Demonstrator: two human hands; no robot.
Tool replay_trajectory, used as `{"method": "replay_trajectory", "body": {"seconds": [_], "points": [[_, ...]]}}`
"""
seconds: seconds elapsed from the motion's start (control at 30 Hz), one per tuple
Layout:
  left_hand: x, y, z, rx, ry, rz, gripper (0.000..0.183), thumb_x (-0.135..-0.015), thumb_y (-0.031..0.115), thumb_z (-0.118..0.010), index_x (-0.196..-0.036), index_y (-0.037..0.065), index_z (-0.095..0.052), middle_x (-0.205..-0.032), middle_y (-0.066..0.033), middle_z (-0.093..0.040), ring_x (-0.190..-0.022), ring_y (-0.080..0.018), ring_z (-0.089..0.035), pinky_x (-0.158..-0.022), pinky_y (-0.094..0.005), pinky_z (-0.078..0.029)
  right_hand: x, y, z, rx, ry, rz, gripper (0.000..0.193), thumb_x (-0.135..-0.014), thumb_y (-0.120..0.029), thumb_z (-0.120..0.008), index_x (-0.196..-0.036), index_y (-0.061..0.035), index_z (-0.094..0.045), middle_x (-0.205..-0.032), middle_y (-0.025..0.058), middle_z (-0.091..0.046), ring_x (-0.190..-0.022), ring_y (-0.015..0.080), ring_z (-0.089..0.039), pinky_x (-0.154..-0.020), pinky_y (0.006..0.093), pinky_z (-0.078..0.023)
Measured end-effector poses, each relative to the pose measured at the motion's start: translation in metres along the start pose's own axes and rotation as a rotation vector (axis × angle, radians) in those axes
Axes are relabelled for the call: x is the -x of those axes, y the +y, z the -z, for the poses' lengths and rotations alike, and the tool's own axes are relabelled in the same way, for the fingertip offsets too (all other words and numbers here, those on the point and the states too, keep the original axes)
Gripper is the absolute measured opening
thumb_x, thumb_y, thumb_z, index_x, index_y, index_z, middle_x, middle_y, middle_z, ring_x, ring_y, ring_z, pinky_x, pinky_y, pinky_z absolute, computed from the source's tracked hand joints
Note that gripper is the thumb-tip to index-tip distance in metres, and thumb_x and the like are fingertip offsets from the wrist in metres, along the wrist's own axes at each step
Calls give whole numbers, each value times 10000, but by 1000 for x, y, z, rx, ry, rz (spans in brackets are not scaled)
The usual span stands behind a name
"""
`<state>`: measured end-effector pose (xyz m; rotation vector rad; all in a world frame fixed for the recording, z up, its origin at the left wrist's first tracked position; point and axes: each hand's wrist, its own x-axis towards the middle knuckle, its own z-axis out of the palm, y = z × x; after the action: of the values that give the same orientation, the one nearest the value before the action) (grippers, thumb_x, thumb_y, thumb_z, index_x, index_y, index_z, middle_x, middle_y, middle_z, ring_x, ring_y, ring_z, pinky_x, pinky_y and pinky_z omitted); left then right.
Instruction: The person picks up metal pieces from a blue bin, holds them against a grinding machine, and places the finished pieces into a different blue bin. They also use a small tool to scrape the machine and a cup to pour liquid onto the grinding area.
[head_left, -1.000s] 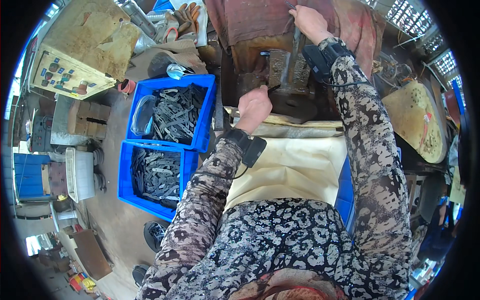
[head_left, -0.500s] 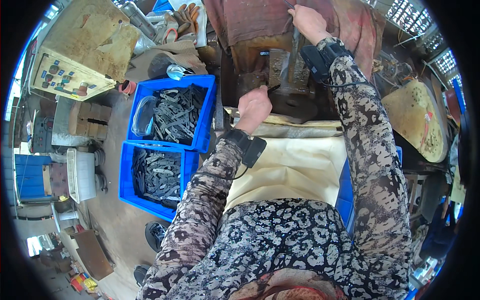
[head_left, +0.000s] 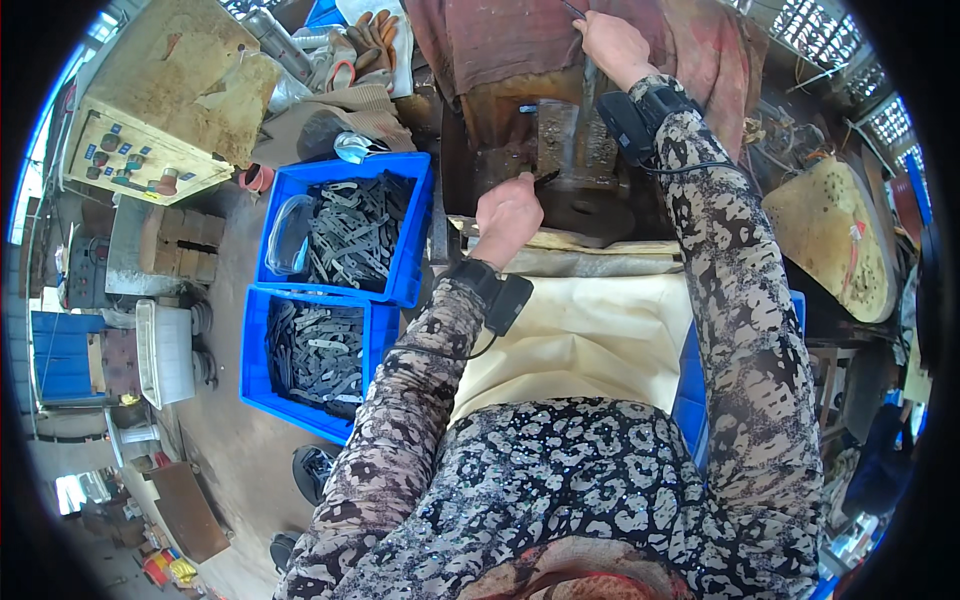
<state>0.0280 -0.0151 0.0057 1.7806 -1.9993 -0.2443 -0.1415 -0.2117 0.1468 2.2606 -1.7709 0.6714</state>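
Observation:
My left hand is closed, and the end of a thin dark piece, perhaps a metal strip, sticks out of it toward the grimy metal block of the machine. My right hand is raised higher and farther off, with its fingers closed at the end of a thin dark rod. Below that hand an upright metal bar runs down to the block. A round dark disc lies in front of it. Two blue crates to the left hold many flat grey metal strips.
A reddish cloth drapes over the machine. Cream fabric covers my lap. At the upper left stands a cream control box with knobs; gloves lie beside it. A stained cream panel is at the right.
Both hands keep the same place and grip. Only the view has shifted very slightly.

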Motion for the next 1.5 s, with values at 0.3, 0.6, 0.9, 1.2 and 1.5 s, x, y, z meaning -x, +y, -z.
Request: {"method": "replay_trajectory", "body": {"seconds": [0.3,0.6,0.9,1.2,1.5], "points": [[-1,3,4,-24,-42,30,138,-806,85,-509,-889,79,-619,-896,-150,-691,-882,-327,-665,-740,-419,-530,0,-3,1,-11,-16,-24,319,-963,-341,-471,-1009,-66,-625,-941,197,-670,-906,407,-628,-761,524,-483],[-4,0,0,-48,-101,28,179,-825,93,-499,-946,95,-630,-935,-149,-692,-931,-306,-663,-778,-399,-528,8,-7,4,-39,-9,-52,324,-973,-340,-450,-1016,-63,-613,-945,205,-667,-937,407,-622,-773,526,-474],[-13,-11,-7,166,49,159,377,-848,78,-500,-1214,150,-555,-946,-182,-676,-917,-336,-654,-779,-431,-513,87,-20,34,-172,139,22,285,-949,-335,-494,-941,-69,-595,-811,208,-650,-798,416,-625,-681,517,-480],[-34,-36,-15,550,274,-74,338,-768,-57,-531,-1041,81,-674,-871,-145,-643,-815,-300,-643,-711,-384,-516,279,-40,67,-456,79,222,267,-787,-60,-651,-1048,-77,-602,-801,129,-598,-649,349,-592,-557,419,-468],[-45,-23,-18,-152,11,-286,179,-751,54,-584,-890,86,-692,-895,-135,-652,-880,-312,-650,-765,-410,-532,346,-41,57,-436,-41,268,372,-695,-28,-678,-1055,-91,-606,-723,82,-535,-571,273,-572,-504,381,-463]]}}
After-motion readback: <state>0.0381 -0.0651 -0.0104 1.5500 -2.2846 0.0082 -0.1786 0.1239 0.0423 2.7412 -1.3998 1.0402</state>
